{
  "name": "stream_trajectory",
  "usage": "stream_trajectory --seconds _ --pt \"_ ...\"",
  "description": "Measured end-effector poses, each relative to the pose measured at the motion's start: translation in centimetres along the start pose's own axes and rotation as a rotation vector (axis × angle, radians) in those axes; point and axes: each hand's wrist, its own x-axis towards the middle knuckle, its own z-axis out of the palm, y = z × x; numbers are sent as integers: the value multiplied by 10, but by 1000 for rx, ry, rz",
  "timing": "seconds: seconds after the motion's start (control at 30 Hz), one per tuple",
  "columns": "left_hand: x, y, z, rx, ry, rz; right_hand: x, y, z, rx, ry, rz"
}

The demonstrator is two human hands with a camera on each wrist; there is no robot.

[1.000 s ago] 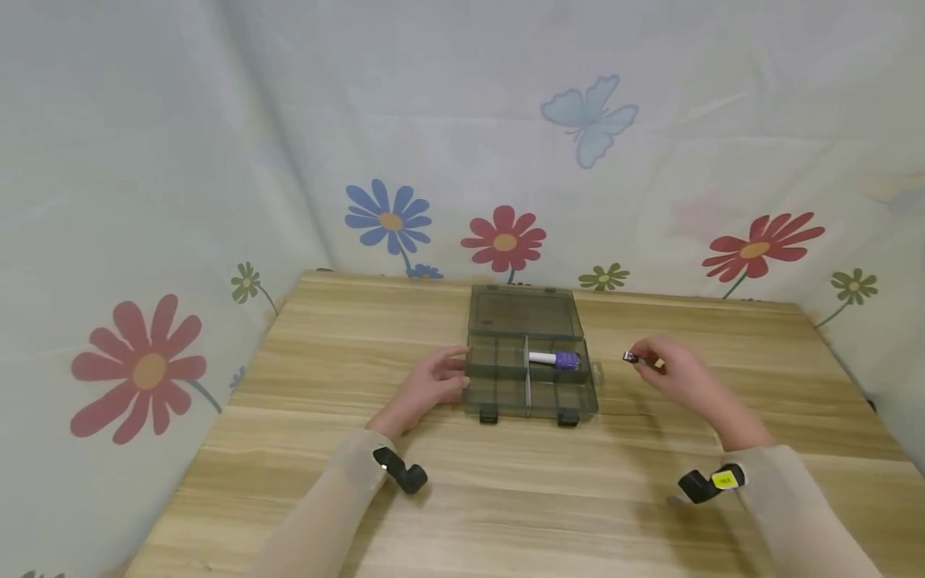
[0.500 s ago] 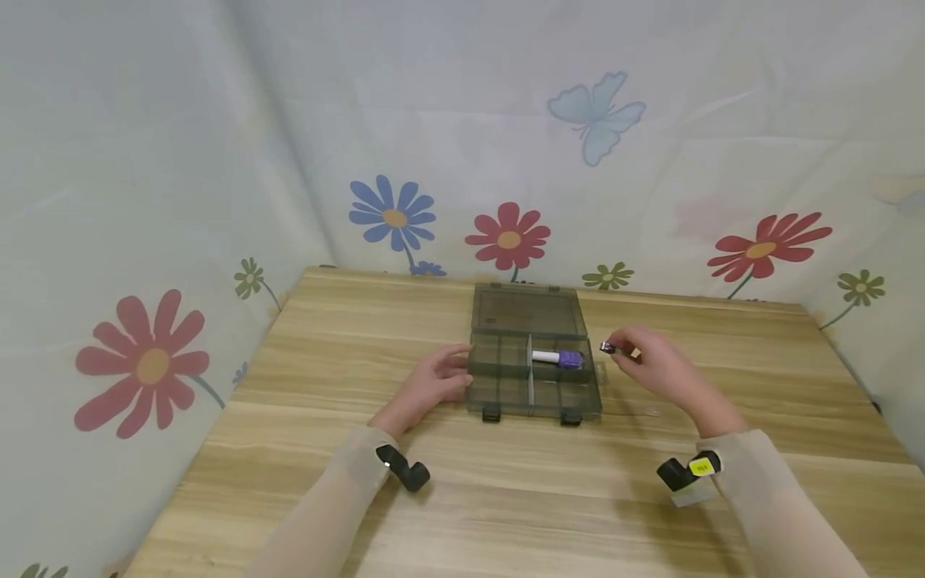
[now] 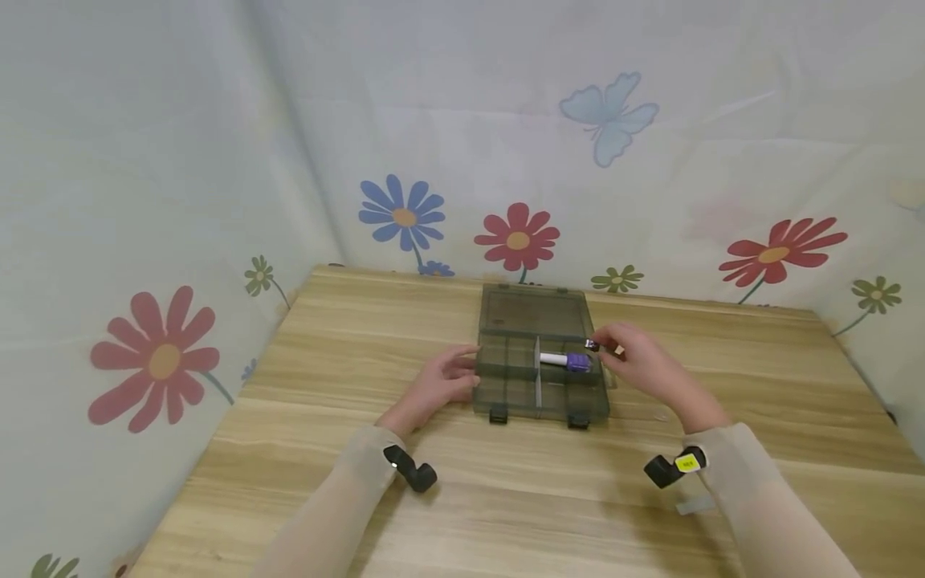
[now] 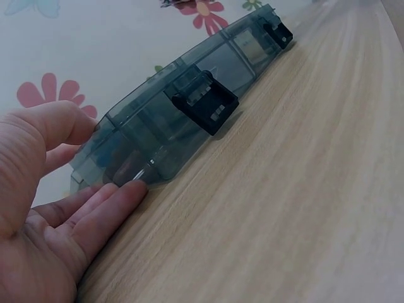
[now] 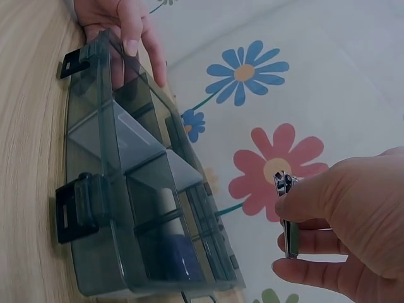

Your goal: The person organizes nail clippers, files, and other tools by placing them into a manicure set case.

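On the table, a grey see-through compartment box [image 3: 506, 393] lies with its lid [image 3: 535, 311] folded back. A purple nail polish bottle with a white cap [image 3: 576, 362] lies in its back right compartment. My right hand [image 3: 639, 365] pinches a small metal nail clipper [image 5: 287, 218] between thumb and fingers, above the box's right rim. In the right wrist view the clipper hangs upright. My left hand [image 3: 441, 381] rests against the box's left side, its fingertips [image 4: 136, 189] touching the wall and rim.
Two black latches [image 3: 498, 414] stick out from the box's front edge. The wood-grain table [image 3: 506, 498] reaches back to a cloth backdrop [image 3: 448, 96] printed with flowers and a butterfly. A small clear piece [image 3: 695, 504] shows beside the right sleeve.
My right hand has moved left with the nail clipper, from beside the box to over its right rim. The left hand has stayed at the box, and the head view has shifted slightly.
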Motion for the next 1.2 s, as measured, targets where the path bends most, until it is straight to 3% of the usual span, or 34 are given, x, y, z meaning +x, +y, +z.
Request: stream_trajectory --seconds 0.43,0.97,1.2 --pt "0 0 1 9 -1 15 20 -11 14 -12 10 -80" --pt "-2 -3 2 1 13 -16 37 -20 32 9 -55 -85" --pt "-6 7 3 -2 8 -14 47 -30 38 21 -56 -101"
